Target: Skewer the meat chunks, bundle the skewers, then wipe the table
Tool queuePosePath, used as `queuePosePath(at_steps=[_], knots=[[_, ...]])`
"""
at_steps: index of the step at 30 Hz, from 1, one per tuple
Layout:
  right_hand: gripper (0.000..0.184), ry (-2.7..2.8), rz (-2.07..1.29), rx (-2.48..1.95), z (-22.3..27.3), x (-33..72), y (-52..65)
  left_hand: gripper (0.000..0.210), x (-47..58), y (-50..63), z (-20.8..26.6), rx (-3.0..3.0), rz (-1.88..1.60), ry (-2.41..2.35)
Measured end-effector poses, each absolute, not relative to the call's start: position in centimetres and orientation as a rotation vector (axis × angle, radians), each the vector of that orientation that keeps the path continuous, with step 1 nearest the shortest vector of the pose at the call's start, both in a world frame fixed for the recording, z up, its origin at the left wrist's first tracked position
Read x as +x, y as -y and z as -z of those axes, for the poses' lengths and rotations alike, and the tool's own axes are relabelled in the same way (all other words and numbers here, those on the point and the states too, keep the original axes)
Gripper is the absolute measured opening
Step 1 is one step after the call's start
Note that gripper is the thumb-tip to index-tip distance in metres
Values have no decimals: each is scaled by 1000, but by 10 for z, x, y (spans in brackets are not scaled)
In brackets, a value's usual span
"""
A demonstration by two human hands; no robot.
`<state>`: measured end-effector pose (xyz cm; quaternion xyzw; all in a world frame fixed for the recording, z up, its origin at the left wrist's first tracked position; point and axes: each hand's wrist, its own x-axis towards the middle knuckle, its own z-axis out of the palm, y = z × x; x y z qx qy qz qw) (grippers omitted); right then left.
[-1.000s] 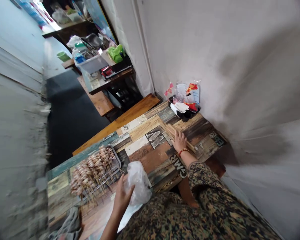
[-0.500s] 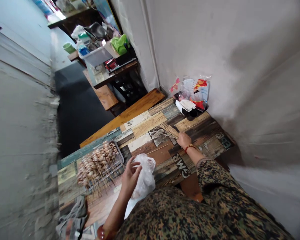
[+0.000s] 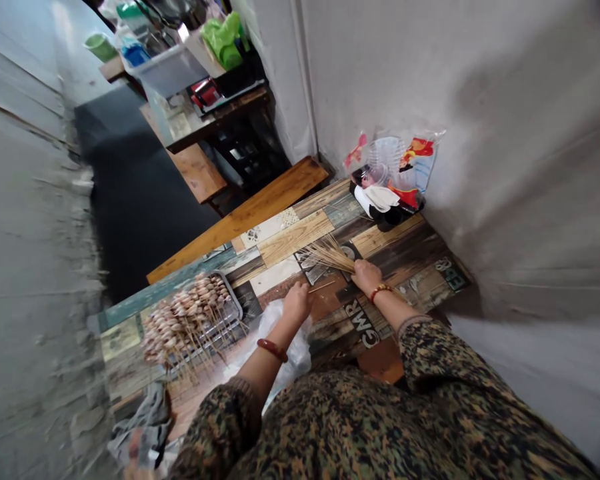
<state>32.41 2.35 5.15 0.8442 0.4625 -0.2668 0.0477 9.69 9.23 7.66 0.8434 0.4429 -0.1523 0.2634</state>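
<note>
My right hand [image 3: 367, 277] is closed around one end of a bundle of thin wooden skewers [image 3: 330, 253], which fans out toward the far left over the table. With fingers pinched together, my left hand [image 3: 297, 303] is at the near end of a single wooden skewer [image 3: 323, 287] lying low over the tabletop. Beneath my left forearm sits a crumpled white plastic bag [image 3: 297, 347], partly hidden. Farther left, a metal tray [image 3: 236, 303] bears many loaded skewers of pale, brownish pieces [image 3: 190, 313], their bare sticks pointing toward me.
The patchwork-patterned table [image 3: 295, 247] meets a pale wall on the right. A clear bag of packaged goods [image 3: 397, 167] stands at its far right corner. A grey cloth [image 3: 147, 413] lies at the near left. Beyond are a wooden bench [image 3: 250, 217] and a plastic bin [image 3: 167, 70].
My left hand has moved right and forward from above the plastic bag to the single skewer, its fingers closing. My right hand keeps its bundle, now more fanned out. The camera view has shifted slightly.
</note>
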Motion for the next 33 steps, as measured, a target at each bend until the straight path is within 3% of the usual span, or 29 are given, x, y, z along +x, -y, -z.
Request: queuePosePath(at_steps=[6, 16, 22, 33], knots=[[24, -1358, 877, 2603, -50, 330, -25, 24, 99, -85, -55, 2416, 622, -1128], [30, -1443, 1111, 2561, -42, 366, -26, 32, 96, -87, -57, 2554, 661, -847], [37, -1454, 1204, 2606, -38, 376, -19, 26, 104, -84, -60, 2565, 708, -716], [31, -1479, 1269, 2744, -37, 394, -6, 19, 119, -86, -65, 2589, 667, -550]])
